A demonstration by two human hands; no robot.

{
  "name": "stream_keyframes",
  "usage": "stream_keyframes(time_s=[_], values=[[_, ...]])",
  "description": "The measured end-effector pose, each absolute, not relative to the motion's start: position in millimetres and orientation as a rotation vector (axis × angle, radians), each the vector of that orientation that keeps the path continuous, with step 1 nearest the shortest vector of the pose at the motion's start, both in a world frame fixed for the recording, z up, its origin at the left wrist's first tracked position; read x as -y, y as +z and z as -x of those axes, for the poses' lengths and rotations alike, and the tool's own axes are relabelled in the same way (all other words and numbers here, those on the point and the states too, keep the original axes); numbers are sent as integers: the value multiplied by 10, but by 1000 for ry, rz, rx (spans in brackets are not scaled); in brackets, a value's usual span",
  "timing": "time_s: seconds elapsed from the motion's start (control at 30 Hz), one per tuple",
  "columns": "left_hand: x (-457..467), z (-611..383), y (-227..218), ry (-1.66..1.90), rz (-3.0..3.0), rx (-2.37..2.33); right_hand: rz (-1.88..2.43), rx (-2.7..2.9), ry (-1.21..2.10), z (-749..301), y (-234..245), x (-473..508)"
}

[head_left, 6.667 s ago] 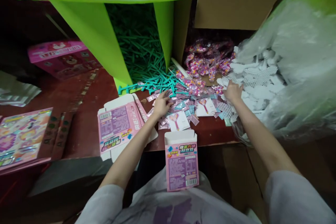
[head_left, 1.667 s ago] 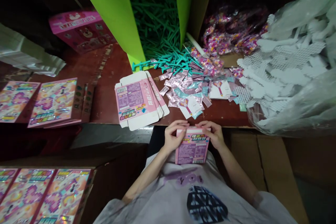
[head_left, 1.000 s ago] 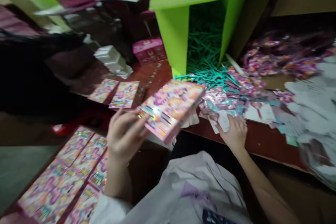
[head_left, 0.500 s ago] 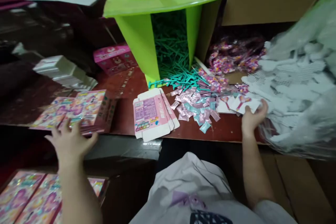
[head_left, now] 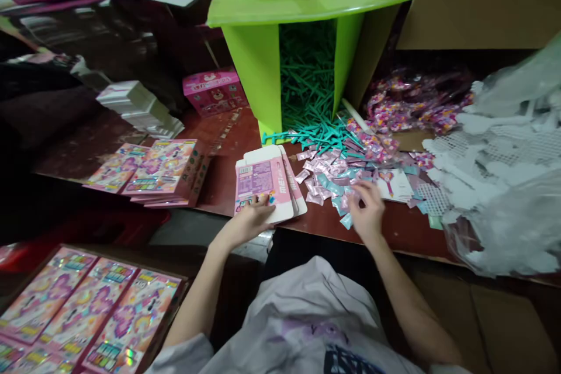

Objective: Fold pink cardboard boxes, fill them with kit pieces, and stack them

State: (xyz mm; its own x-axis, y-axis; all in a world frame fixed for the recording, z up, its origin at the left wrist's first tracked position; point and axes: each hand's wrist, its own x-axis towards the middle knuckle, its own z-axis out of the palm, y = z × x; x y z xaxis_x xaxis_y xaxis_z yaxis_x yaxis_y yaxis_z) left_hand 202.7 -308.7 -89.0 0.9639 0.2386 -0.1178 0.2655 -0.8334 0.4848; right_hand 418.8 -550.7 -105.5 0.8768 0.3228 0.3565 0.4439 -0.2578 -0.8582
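My left hand is at the near edge of a few flattened pink cartons, its fingers closed over the top one, which has a purple printed panel. The thumb side lies near the carton's white flap. At the near side of a heap of small shiny pink and blue packets, my right hand pinches a small pink packet between thumb and fingertips. Just behind that hand lie white cards with a pink and purple printed shape.
Teal plastic sticks spill from a lime-green box. Stacked finished-looking pink boxes stand at left, and a carton of similar boxes sits below. At right, a clear bag holds white pieces, beside bagged colourful bits.
My left hand has moved right, from beside the stacked boxes onto the flattened cartons. My right hand has left the printed cards and moved left to the packets. The view has shifted.
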Motion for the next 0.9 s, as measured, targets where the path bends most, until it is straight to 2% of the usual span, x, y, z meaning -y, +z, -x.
stream_keyframes(time_s=[0.13, 0.2, 0.23, 0.3, 0.4, 0.5, 0.63, 0.77, 0.9], values=[[3371, -1859, -691, 292, -2538, -195, 1274, 379, 862, -3793, -909, 4787], [3566, -1804, -643, 334, -2482, -45, 1123, 355, 1089, -3737, -850, 4615], [3640, -1783, -639, 406, -2431, -83, 1099, 363, 1097, -3721, -827, 4602], [3725, -1766, -669, 669, -2209, -443, 1110, 373, 987, -3675, -800, 4692], [3777, -1854, -757, 877, -1565, -981, 1190, 419, 790, -3532, -797, 4954], [3880, -2053, -818, 771, -1226, -919, 1314, 492, 638, -3354, -826, 5179], [3985, -2247, -848, 720, -1403, -797, 1418, 374, 635, -3248, -912, 5446], [4043, -2252, -921, 471, -1478, -852, 1257, 289, 864, -3343, -959, 5711], [4172, -2225, -990, 298, -1334, -619, 1173, 227, 686, -3443, -990, 5851]])
